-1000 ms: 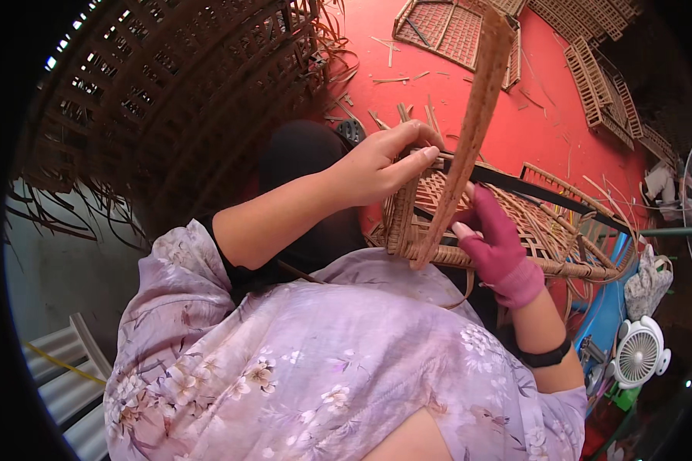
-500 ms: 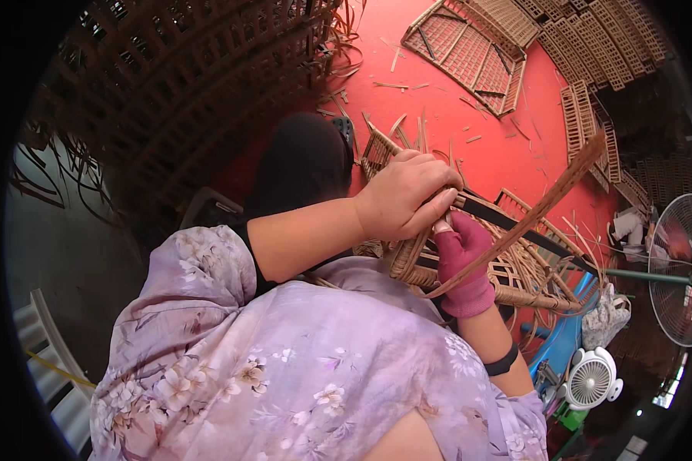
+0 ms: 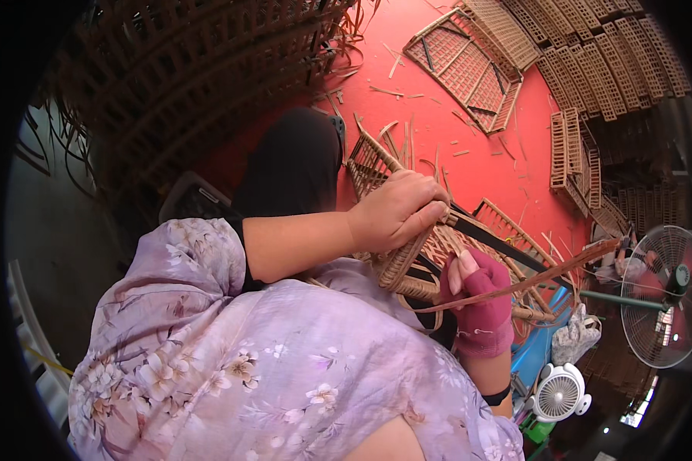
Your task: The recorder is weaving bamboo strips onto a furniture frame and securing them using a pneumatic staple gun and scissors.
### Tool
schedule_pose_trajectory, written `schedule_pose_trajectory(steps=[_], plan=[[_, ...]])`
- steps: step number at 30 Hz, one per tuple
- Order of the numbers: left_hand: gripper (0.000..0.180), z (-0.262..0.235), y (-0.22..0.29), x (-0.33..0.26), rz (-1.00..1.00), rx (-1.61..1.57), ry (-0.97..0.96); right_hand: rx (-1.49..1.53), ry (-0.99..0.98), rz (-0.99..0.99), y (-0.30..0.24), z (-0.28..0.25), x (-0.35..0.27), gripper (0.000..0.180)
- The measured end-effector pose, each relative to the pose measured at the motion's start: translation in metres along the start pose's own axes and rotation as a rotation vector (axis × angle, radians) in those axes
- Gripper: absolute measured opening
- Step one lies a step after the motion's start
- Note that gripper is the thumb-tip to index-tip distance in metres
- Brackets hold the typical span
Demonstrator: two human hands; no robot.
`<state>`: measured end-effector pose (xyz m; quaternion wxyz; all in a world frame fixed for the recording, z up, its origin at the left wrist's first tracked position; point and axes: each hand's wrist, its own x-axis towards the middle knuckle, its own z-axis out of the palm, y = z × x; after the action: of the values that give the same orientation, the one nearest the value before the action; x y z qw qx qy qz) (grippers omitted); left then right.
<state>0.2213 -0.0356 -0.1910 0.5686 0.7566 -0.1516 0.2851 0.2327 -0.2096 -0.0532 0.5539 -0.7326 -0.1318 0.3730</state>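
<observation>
A half-woven wicker basket (image 3: 401, 270) rests tilted against my lap, with loose strip ends sticking up at its far side. My bare left hand (image 3: 398, 211) is closed over its upper rim, the fingers wrapped round the edge. Just below and to the right, my right hand (image 3: 480, 300), in a pink fingerless glove, is closed with thumb and fingers pinched on a thin rattan strip. A long brown rattan strip (image 3: 550, 274) crosses this glove and reaches out to the right. A black bar (image 3: 500, 244) runs along the basket beyond it. The pinched fingertips partly hide the strip.
Tall stacked wicker panels (image 3: 200, 92) rise at the left, more woven racks (image 3: 615, 61) at the far right. Another basket frame (image 3: 469, 65) lies on the red floor (image 3: 430, 115) among cane scraps. A large fan (image 3: 667, 296) and a small white fan (image 3: 559, 393) stand right.
My right hand has pulled away from my left, down toward me. The long strip has swung lower to the right. My left hand keeps its grip on the rim.
</observation>
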Motion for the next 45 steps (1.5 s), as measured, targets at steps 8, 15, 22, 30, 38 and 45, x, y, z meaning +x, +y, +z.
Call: schedule_pose_trajectory(steps=[8,15,22,30,38,45], plan=[[0.021,0.006,0.002,-0.008,-0.049,-0.038,0.067,0.631,-0.161,0.097,-0.026,-0.01,0.021,0.036],[0.026,0.013,0.002,-0.011,-0.041,-0.036,0.155,0.995,-0.38,0.223,-0.014,-0.038,0.095,0.035],[0.031,0.011,0.003,-0.012,-0.037,-0.039,0.139,1.188,-0.19,0.402,-0.013,-0.041,0.114,0.035],[0.043,0.004,-0.009,-0.011,-0.024,-0.131,0.028,0.113,-0.075,0.072,-0.062,0.002,0.023,0.038],[0.052,0.008,-0.01,-0.011,0.11,-0.042,0.021,0.286,-0.02,0.11,-0.044,-0.006,0.058,0.032],[0.051,0.005,-0.005,-0.01,0.059,-0.025,0.003,1.191,-0.171,0.364,-0.011,-0.045,0.123,0.027]])
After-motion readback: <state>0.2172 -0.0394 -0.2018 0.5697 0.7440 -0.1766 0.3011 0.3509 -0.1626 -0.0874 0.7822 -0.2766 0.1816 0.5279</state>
